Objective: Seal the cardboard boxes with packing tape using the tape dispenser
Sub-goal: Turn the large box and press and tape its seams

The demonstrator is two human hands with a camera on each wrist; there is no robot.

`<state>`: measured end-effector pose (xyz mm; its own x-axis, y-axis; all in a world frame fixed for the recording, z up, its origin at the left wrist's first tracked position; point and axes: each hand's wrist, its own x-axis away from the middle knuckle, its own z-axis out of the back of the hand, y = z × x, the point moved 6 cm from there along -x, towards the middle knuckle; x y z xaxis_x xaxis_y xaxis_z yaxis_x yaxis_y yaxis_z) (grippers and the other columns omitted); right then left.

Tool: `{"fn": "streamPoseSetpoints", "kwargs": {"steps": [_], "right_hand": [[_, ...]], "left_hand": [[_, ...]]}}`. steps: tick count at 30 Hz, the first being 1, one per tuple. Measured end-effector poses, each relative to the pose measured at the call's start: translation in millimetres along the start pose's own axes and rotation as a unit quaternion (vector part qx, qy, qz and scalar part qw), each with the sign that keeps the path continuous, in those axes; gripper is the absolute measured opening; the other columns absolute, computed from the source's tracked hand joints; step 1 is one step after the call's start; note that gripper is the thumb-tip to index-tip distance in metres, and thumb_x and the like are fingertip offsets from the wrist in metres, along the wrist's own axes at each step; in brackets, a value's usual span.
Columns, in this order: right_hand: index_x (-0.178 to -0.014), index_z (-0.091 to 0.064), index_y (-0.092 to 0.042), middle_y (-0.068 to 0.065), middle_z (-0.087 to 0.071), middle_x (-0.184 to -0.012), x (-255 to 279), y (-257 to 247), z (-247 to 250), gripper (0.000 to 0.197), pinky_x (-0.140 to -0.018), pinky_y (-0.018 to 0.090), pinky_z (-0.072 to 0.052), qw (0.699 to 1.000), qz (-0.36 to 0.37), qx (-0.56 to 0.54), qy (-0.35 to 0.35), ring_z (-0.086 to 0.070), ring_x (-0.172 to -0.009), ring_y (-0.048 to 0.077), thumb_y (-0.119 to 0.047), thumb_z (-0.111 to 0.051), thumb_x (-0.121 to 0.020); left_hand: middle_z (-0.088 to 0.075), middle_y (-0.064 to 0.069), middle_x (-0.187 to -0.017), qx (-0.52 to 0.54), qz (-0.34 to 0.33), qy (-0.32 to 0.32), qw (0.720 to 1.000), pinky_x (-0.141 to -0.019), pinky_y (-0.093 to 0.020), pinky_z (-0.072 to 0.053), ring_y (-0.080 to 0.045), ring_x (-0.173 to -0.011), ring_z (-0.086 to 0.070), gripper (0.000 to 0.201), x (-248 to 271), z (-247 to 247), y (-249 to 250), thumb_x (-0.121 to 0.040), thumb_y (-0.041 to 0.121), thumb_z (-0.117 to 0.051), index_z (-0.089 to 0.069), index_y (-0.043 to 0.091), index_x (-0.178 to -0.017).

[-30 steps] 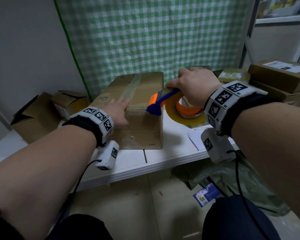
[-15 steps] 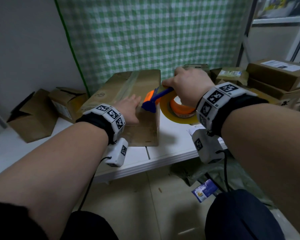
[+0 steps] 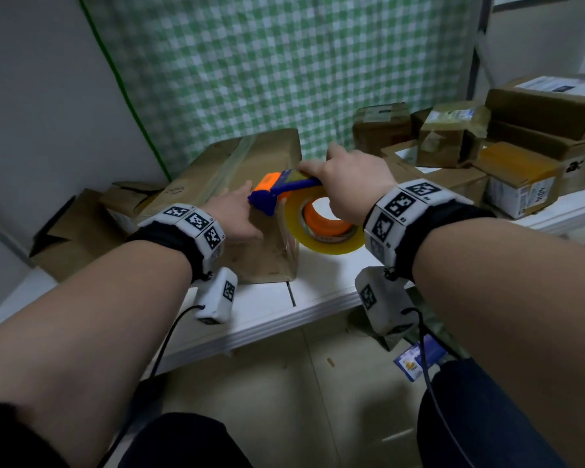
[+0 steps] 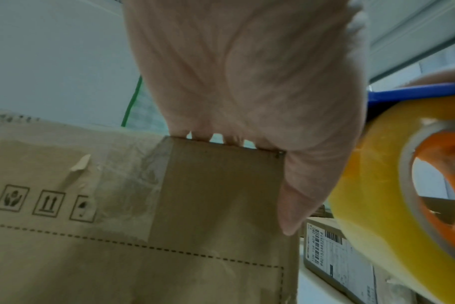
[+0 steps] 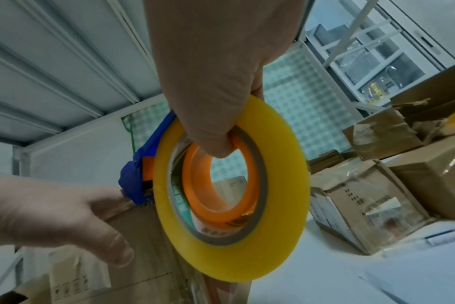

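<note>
Brown cardboard box (image 3: 250, 184) on white table (image 3: 321, 282), near front edge. Strip of clear tape already down the middle of box top, running over near edge onto front face per left wrist view. Left hand (image 3: 238, 216) flat on near top edge of box, fingers (image 4: 231, 139) straight and a little spread over the rim, thumb hanging down the front face; pressing, not gripping. Right hand (image 3: 348, 187) wrapped round blue and orange tape dispenser (image 3: 277, 189), thumb hooked through orange core of yellowish packing tape roll (image 5: 231, 189), other fingers curled over the top. Dispenser nose at box's near right top corner, just beside left hand; roll hanging off right side of box, above table. Blade contact with cardboard not clear.

Progress, judged: centre seam of this box looks taped; now likely starting or cutting a strip at the right corner or edge. Ends and far side not visible, cannot tell. Several other cardboard boxes (image 3: 520, 146) stacked right, some showing tape and labels; crumpled open box (image 3: 129, 201) left of the worked box looks unsealed. Plenty left.
</note>
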<state>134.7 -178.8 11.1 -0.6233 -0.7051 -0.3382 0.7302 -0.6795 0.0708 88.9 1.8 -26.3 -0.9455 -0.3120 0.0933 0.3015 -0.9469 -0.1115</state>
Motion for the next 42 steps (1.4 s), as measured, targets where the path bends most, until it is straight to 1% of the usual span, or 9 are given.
{"fn": "streamPoseSetpoints", "kwargs": {"steps": [6,13,18,24,27,30,32,36,42], "right_hand": [[-0.132,-0.04,-0.04,0.005,-0.045,-0.101,9,19,-11,0.057,-0.061,0.036,-0.04,0.999,0.014,-0.047,0.022,-0.05,-0.083,0.027,-0.008,-0.052,-0.086],[-0.134,-0.036,-0.043,0.007,-0.05,-0.108,35,52,-20,0.058,-0.069,0.041,-0.05,0.998,0.015,-0.04,0.037,-0.056,-0.089,0.032,-0.014,-0.054,-0.087],[-0.134,-0.034,-0.044,0.006,-0.049,-0.111,38,54,-28,0.062,-0.065,0.038,-0.047,0.998,0.011,-0.061,0.032,-0.055,-0.091,0.029,-0.012,-0.055,-0.086],[-0.134,-0.033,-0.044,0.003,-0.044,-0.1,48,62,-36,0.057,-0.058,0.035,-0.043,0.998,-0.004,-0.059,0.011,-0.045,-0.076,0.023,-0.015,-0.054,-0.09],[-0.136,-0.034,-0.042,0.005,-0.046,-0.105,46,53,-40,0.059,-0.057,0.034,-0.038,0.999,-0.001,-0.047,-0.008,-0.045,-0.079,0.024,-0.009,-0.051,-0.089],[-0.138,-0.032,-0.041,0.008,-0.047,-0.109,42,44,-43,0.061,-0.06,0.036,-0.04,0.999,0.005,-0.044,-0.022,-0.053,-0.089,0.029,-0.008,-0.047,-0.09],[-0.139,-0.032,-0.041,0.008,-0.048,-0.109,40,40,-45,0.058,-0.061,0.036,-0.041,0.999,0.011,-0.044,-0.024,-0.054,-0.093,0.03,-0.008,-0.043,-0.092],[-0.139,-0.034,-0.039,0.008,-0.048,-0.111,32,31,-44,0.054,-0.063,0.036,-0.037,0.999,0.019,-0.041,-0.024,-0.052,-0.099,0.031,-0.009,-0.039,-0.094],[-0.139,-0.038,-0.038,0.004,-0.039,-0.099,25,24,-40,0.053,-0.061,0.035,-0.033,0.998,0.024,-0.049,-0.04,-0.046,-0.088,0.027,-0.008,-0.037,-0.095]], "left_hand": [[-0.001,-0.01,-0.159,-0.013,-0.007,-0.002,1.0,-0.114,-0.035,-0.02,-0.03,-0.144,-0.016,0.099,3,2,7,-0.079,0.032,-0.071,-0.004,0.026,-0.152],[0.003,-0.011,-0.159,-0.026,0.006,-0.033,0.999,-0.115,-0.045,-0.022,-0.038,-0.144,-0.012,0.105,-3,0,4,-0.077,0.037,-0.071,0.006,0.039,-0.149],[0.003,-0.01,-0.159,-0.024,0.013,-0.04,0.999,-0.116,-0.046,-0.02,-0.039,-0.144,-0.009,0.104,-4,-1,3,-0.078,0.037,-0.07,0.007,0.039,-0.148],[0.007,-0.009,-0.159,-0.026,0.016,-0.059,0.998,-0.116,-0.049,-0.019,-0.038,-0.144,-0.006,0.104,-6,-1,2,-0.079,0.039,-0.069,0.008,0.041,-0.148],[0.012,-0.009,-0.158,0.016,0.016,-0.11,0.994,-0.117,-0.047,-0.014,-0.033,-0.145,-0.003,0.11,-6,3,3,-0.074,0.045,-0.072,0.009,0.039,-0.148],[0.015,-0.001,-0.158,0.155,0.045,-0.163,0.973,-0.118,-0.046,-0.002,-0.022,-0.146,0.007,0.116,-3,7,4,-0.059,0.059,-0.073,-0.001,0.041,-0.148],[0.012,0.001,-0.158,0.211,0.064,-0.154,0.963,-0.118,-0.045,0.004,-0.019,-0.146,0.009,0.109,-8,8,6,-0.059,0.069,-0.063,-0.01,0.038,-0.149],[-0.001,-0.012,-0.159,0.105,0.102,-0.086,0.986,-0.119,-0.04,-0.005,-0.025,-0.147,-0.002,0.083,-29,9,12,-0.087,0.063,-0.039,-0.008,0.019,-0.152],[-0.007,-0.02,-0.157,0.042,0.118,-0.056,0.99,-0.113,-0.039,-0.022,-0.032,-0.145,-0.012,0.077,-30,8,21,-0.093,0.046,-0.043,-0.003,0.017,-0.152]]}}
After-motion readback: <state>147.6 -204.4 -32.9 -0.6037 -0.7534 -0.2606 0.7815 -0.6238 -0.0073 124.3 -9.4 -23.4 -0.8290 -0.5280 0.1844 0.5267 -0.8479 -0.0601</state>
